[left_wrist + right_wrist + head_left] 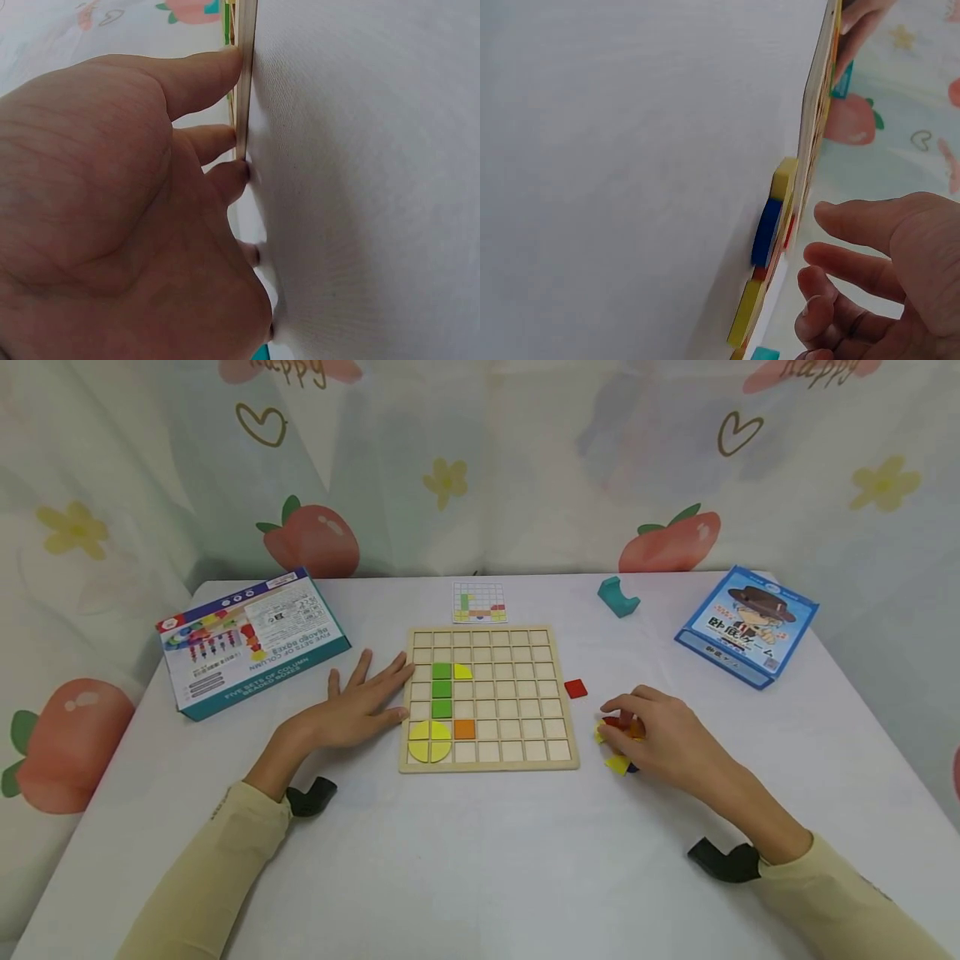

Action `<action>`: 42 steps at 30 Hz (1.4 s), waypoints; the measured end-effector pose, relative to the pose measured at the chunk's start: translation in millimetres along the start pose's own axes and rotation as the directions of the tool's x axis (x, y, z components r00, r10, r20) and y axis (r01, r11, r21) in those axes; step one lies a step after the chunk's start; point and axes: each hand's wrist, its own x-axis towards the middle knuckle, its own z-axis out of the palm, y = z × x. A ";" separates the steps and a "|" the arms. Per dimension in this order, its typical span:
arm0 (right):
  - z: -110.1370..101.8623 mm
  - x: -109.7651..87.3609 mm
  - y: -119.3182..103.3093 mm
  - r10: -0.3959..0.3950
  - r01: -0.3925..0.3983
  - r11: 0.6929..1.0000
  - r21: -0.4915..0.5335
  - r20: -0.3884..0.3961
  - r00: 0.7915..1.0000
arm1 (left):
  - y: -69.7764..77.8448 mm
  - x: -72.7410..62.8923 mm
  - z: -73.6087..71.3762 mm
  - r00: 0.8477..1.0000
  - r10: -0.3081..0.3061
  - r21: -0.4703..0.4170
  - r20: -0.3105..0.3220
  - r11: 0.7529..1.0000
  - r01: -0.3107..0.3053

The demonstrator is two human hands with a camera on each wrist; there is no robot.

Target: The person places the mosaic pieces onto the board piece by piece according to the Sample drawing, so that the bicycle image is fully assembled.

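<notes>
A wooden grid board [487, 767] lies mid-table. My left hand [356, 706] is spread at its left side, thumb and fingertips touching the edge. On the grid sit green squares [442, 688], an orange square [464, 729], a yellow circle of quarter pieces [420, 752] and a single yellow quarter piece [462, 672]. My right hand [667, 739] hovers over a small heap of coloured pieces right of the board, partly hiding it. In the right wrist view, its thumb and loosely bent fingers stand apart with nothing between them, near a blue piece [765, 232] and a yellow piece [745, 311].
A red square [575, 688] lies just off the board's right edge. Behind the board is a pattern card [480, 603]. A teal curved block [618, 597] stands at the back. Boxes flank the board: a bead game box [255, 639] left, a blue box [750, 625] right.
</notes>
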 end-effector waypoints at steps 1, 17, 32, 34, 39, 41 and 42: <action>-0.9 -1.4 2.2 0.009 -0.009 1.000 -0.003 -0.001 1.000 | -0.2 0.1 -0.1 1.000 0.001 -0.001 0.000 1.000 -0.001; -9.9 -22.6 36.2 0.065 -0.067 0.997 -0.045 -0.030 0.997 | -3.7 3.8 1.3 1.000 -0.001 0.001 0.004 1.000 0.001; -11.6 -27.7 44.4 0.070 -0.071 0.997 -0.038 -0.005 0.998 | -1.9 1.5 1.0 1.000 0.007 -0.005 -0.007 1.000 -0.007; -11.6 -27.3 44.2 0.071 -0.071 0.997 -0.038 0.000 0.997 | -2.0 1.4 1.0 1.000 0.006 -0.004 -0.007 1.000 -0.006; -11.6 -25.7 43.0 0.065 -0.065 0.997 -0.037 0.022 0.998 | -2.3 1.8 1.3 1.000 0.004 -0.006 -0.004 1.000 -0.004; -11.4 -24.8 42.5 0.062 -0.060 0.998 -0.036 0.031 0.998 | -2.0 1.7 1.2 1.000 0.002 -0.007 -0.002 1.000 -0.002; -11.2 -24.4 42.3 0.060 -0.059 0.998 -0.037 0.035 0.998 | -1.8 1.6 1.2 1.000 0.001 -0.008 -0.001 1.000 -0.001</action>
